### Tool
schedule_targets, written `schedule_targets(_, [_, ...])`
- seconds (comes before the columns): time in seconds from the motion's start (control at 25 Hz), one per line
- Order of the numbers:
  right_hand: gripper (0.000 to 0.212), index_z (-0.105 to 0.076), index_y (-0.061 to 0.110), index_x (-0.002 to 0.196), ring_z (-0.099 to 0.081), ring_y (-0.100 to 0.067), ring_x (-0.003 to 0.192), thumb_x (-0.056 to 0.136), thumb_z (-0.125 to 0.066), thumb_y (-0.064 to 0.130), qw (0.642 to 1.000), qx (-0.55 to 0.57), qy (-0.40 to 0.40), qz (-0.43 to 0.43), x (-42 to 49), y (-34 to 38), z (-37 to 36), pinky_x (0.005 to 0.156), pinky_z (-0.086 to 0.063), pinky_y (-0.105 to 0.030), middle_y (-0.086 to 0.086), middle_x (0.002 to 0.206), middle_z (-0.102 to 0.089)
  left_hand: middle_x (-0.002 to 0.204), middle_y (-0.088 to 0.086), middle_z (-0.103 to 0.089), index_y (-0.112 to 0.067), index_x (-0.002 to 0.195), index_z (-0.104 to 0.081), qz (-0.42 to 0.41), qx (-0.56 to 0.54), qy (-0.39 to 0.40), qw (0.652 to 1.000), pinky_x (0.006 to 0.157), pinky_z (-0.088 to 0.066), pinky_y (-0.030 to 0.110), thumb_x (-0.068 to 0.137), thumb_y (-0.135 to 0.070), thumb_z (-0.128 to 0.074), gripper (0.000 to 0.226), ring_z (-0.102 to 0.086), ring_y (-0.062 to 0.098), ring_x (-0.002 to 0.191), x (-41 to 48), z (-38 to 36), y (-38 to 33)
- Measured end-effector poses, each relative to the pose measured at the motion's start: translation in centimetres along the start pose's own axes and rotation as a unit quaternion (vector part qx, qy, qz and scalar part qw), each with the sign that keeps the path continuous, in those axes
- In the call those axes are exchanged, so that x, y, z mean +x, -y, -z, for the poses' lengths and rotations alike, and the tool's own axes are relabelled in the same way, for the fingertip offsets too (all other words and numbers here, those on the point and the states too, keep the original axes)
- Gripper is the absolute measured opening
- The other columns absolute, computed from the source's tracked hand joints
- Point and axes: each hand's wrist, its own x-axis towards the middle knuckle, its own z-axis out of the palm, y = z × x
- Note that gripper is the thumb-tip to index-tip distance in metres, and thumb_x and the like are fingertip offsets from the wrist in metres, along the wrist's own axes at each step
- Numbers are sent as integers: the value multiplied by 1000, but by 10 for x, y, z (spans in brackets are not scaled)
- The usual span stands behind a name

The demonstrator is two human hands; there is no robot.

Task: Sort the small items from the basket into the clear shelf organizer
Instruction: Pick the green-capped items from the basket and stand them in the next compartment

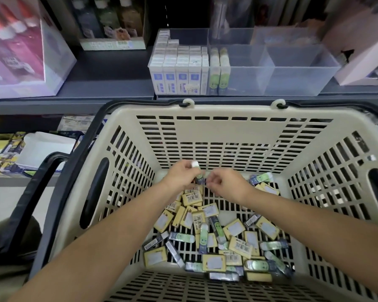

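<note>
A beige plastic basket point(234, 131) fills the lower view, with several small yellow packets point(192, 198) and green-and-purple erasers point(181, 236) scattered on its floor. My left hand point(181, 174) grips a green eraser point(198, 171) with a white end, held upright above the pile. My right hand point(224, 182) is close beside it, fingers curled, pinching the same eraser's lower end. The clear shelf organizer point(271, 68) stands on the shelf behind the basket. Its left compartment holds white-and-blue boxes point(175, 75), and two green erasers point(219, 70) stand in the adjoining compartment.
The organizer's right compartments point(301, 70) hold nothing. A pink display box point(20, 51) stands at the left of the shelf, and another pale box point(362, 46) at the right. The basket's black handle point(42, 192) hangs at the left. A lower shelf at the left holds printed packs point(7, 153).
</note>
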Motion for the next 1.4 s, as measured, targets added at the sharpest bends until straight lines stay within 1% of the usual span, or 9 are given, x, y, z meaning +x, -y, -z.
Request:
schedule_targets(0.12, [29,-66,12,89,-63,-18,83,83,-65,40,978,-135,154,-45,-24,-9,-8,74,-53,-34,-4,91,-69,94,10,-64,-13,104,-47,61,-16,57,996,74,-56,31,92,-6,-49,14,-65,18,84,-6,-2,0])
schedule_targets(0.2, [42,-58,13,92,-60,-19,82,76,-68,51,960,-205,175,-70,-38,-12,-20,64,-47,-33,-2,90,-65,92,12,-62,-11,100,-46,88,-16,107,990,74,-56,31,92,-4,-51,12,-64,17,79,-11,-5,-1])
schedule_targets(0.28, [41,-48,18,95,-56,-18,83,74,-70,45,964,-206,152,-78,-46,-10,-31,62,-44,-32,1,92,-59,88,13,-62,-13,92,-45,102,1,127,987,70,-56,28,89,-1,-54,15,-61,17,73,-14,-9,0])
schedule_targets(0.48, [23,-59,22,97,-55,-8,87,77,-70,25,992,-79,96,2,-43,0,-9,76,-46,-23,11,92,-58,71,4,-58,-12,82,-52,66,99,147,982,53,-44,20,92,-10,-54,11,-53,10,60,-15,-10,3])
schedule_targets(0.6, [21,-56,22,87,-57,4,67,76,-73,17,995,83,42,-21,-40,6,11,59,-43,-10,13,82,-62,77,5,-63,-11,83,-54,76,67,173,980,60,-51,23,94,-19,-55,13,-60,12,68,-16,-8,2])
schedule_targets(0.8, [39,-48,9,101,-62,0,49,74,-76,11,969,240,-26,-59,-33,9,19,49,-47,-13,-1,68,-67,88,5,-67,-13,114,-58,105,-15,245,964,63,-56,28,90,-44,-54,40,-65,15,79,-21,-5,-3])
schedule_targets(1.08, [56,-39,24,104,-65,-10,70,68,-81,30,986,138,-60,-72,-32,11,6,64,-49,-24,-4,81,-68,85,8,-65,-12,95,-51,115,-9,226,967,58,-56,28,91,-29,-58,19,-66,17,70,-22,-1,-4])
schedule_targets(1.24, [24,-56,23,84,-56,-8,69,75,-75,36,997,-33,55,-35,-42,7,-9,57,-41,-19,11,75,-59,93,10,-66,-13,99,-52,101,45,137,984,57,-53,29,91,-26,-59,16,-64,20,76,-17,4,2])
schedule_targets(1.4, [41,-67,9,86,-62,-16,70,79,-65,49,989,-95,108,-43,-49,1,-34,64,-50,-30,-3,81,-68,80,4,-62,-15,95,-53,119,22,142,982,54,-48,26,89,-23,-59,12,-60,15,68,-14,12,0])
